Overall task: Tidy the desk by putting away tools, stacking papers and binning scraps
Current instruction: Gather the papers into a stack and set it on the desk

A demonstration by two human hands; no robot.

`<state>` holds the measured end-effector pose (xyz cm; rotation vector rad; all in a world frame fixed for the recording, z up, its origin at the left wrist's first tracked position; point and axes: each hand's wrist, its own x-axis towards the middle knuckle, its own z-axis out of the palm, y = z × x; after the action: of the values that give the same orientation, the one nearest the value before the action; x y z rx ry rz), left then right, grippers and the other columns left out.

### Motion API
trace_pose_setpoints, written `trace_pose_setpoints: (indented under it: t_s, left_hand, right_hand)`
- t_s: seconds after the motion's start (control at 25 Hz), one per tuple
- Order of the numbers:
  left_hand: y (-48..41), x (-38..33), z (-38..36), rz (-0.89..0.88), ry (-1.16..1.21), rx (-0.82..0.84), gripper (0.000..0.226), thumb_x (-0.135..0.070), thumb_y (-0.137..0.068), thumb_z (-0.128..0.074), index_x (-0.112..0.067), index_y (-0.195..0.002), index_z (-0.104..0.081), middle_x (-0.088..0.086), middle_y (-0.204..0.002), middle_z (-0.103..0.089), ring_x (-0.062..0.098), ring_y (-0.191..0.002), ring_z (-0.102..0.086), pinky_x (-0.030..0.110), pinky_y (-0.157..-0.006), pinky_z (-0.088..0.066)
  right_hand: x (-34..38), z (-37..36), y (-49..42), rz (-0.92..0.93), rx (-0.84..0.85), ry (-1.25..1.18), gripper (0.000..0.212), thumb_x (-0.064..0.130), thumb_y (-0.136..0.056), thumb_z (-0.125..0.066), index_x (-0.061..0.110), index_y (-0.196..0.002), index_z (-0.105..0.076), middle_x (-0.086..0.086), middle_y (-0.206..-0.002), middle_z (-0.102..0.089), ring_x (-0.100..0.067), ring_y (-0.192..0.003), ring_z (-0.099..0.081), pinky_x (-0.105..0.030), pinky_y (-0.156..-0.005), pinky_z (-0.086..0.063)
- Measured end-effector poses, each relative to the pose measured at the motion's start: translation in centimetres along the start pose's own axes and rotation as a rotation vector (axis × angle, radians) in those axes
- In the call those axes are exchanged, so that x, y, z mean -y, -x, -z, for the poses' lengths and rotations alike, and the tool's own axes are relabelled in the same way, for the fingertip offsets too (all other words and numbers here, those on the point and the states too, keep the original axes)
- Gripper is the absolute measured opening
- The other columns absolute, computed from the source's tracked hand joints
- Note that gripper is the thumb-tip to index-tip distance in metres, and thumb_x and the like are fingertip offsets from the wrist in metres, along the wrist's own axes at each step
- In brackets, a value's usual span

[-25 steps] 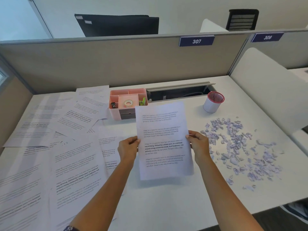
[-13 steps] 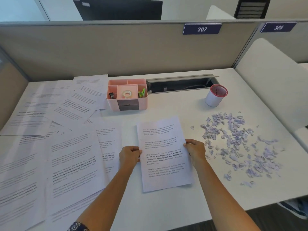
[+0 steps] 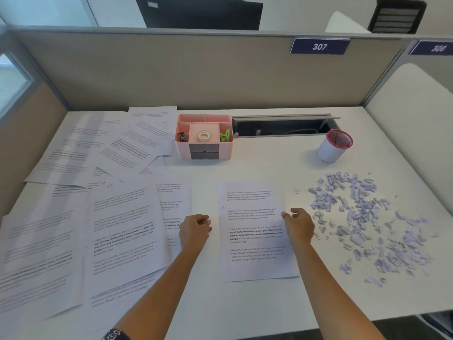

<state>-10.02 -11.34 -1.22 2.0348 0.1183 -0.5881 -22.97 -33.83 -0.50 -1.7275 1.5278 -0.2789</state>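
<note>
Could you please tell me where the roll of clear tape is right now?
In the head view, the tape roll sits in the middle compartment of the pink organizer at the desk's back centre, with a green clip in the compartment to its right.

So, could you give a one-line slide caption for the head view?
Both hands, left and right, release a printed sheet flat on the desk, between scattered papers and paper scraps.
</note>
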Motion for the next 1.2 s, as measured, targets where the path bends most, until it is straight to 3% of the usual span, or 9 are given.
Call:
trace_pose_setpoints:
  t_s: [0.28, 0.4, 0.48, 0.56, 0.68, 0.8, 0.96, 1.2]
  left_hand:
    - [-1.0, 1.6, 7.9, -0.091, 0.054, -0.240, 0.016, -0.015, -0.093, -0.059, -0.019, -0.102, -0.071, -0.005, -0.094, -0.072, 0.006, -0.069, -0.070, 0.040, -0.073, -0.060]
    - [-1.2, 2.9, 12.6, -0.067, -0.032, -0.370, 0.018, -0.020, -0.094, -0.055, -0.023, -0.105, -0.069, -0.007, -0.102, -0.071, 0.007, -0.073, -0.068, 0.030, -0.067, -0.053]
    - [-1.2, 4.3, 15.3, -0.052, -0.130, -0.432, 0.022, -0.022, -0.094, -0.054, -0.024, -0.110, -0.069, -0.006, -0.109, -0.069, 0.013, -0.079, -0.065, 0.028, -0.070, -0.045]
    - [-1.2, 6.0, 17.5, -0.057, -0.259, -0.447, 0.023, -0.021, -0.094, -0.055, -0.023, -0.113, -0.068, -0.001, -0.115, -0.067, 0.019, -0.095, -0.063, 0.033, -0.083, -0.043]
    - [-1.2, 8.8, 19.6, -0.076, -0.528, -0.431, 0.033, -0.026, -0.091, -0.062, -0.024, -0.123, -0.063, 0.002, -0.134, -0.055, 0.025, -0.125, -0.047, 0.047, -0.106, -0.028]
    - [-0.9, 10.9, 20.5, -0.117, -0.622, -0.322, 0.053, -0.040, -0.090, -0.061, -0.029, -0.139, -0.047, 0.002, -0.156, -0.028, 0.024, -0.145, -0.018, 0.051, -0.116, -0.009]
    - [-0.6, 12.4, 20.0, -0.201, -0.711, -0.159, 0.067, -0.051, -0.091, -0.054, -0.034, -0.149, -0.027, -0.002, -0.163, -0.002, 0.020, -0.149, 0.008, 0.051, -0.117, 0.006]
    - [-0.3, 13.4, 19.1, -0.185, -0.751, -0.085, 0.067, -0.049, -0.096, -0.044, -0.036, -0.152, -0.012, -0.003, -0.162, 0.011, 0.018, -0.148, 0.014, 0.058, -0.113, 0.013]
  right_hand:
    - [5.1, -4.4, 4.4, 0.154, 0.092, -0.054, 0.027, 0.025, -0.087, -0.066, 0.015, -0.112, -0.063, -0.006, -0.106, -0.065, -0.030, -0.103, -0.059, -0.039, -0.087, -0.049]
    - [7.2, -7.7, 7.8, 0.192, 0.229, -0.022, 0.030, 0.025, -0.086, -0.067, 0.013, -0.113, -0.063, -0.005, -0.102, -0.068, -0.024, -0.092, -0.062, -0.030, -0.079, -0.044]
    - [7.9, -10.0, 10.1, 0.212, 0.330, 0.066, 0.039, 0.030, -0.086, -0.067, 0.011, -0.119, -0.061, -0.007, -0.111, -0.068, -0.025, -0.100, -0.062, -0.029, -0.082, -0.041]
    - [8.2, -12.2, 12.4, 0.244, 0.408, 0.187, 0.051, 0.037, -0.086, -0.067, 0.008, -0.126, -0.058, -0.009, -0.123, -0.063, -0.028, -0.115, -0.057, -0.031, -0.086, -0.041]
    - [8.5, -14.8, 15.8, 0.302, 0.437, 0.377, 0.062, 0.048, -0.084, -0.065, 0.005, -0.127, -0.053, -0.014, -0.127, -0.054, -0.033, -0.122, -0.047, -0.035, -0.086, -0.041]
    - [8.8, -16.4, 18.6, 0.301, 0.435, 0.481, 0.066, 0.052, -0.082, -0.066, 0.005, -0.125, -0.049, -0.014, -0.125, -0.046, -0.034, -0.122, -0.039, -0.041, -0.089, -0.044]
    - [9.3, -17.6, 21.0, 0.228, 0.446, 0.507, 0.073, 0.053, -0.078, -0.070, 0.006, -0.128, -0.046, -0.013, -0.131, -0.042, -0.035, -0.125, -0.037, -0.044, -0.092, -0.043]
    - [9.3, -18.6, 23.6, 0.046, 0.480, 0.261, 0.082, 0.039, -0.076, -0.078, 0.006, -0.136, -0.033, -0.014, -0.136, -0.038, -0.037, -0.120, -0.050, -0.038, -0.087, -0.044]
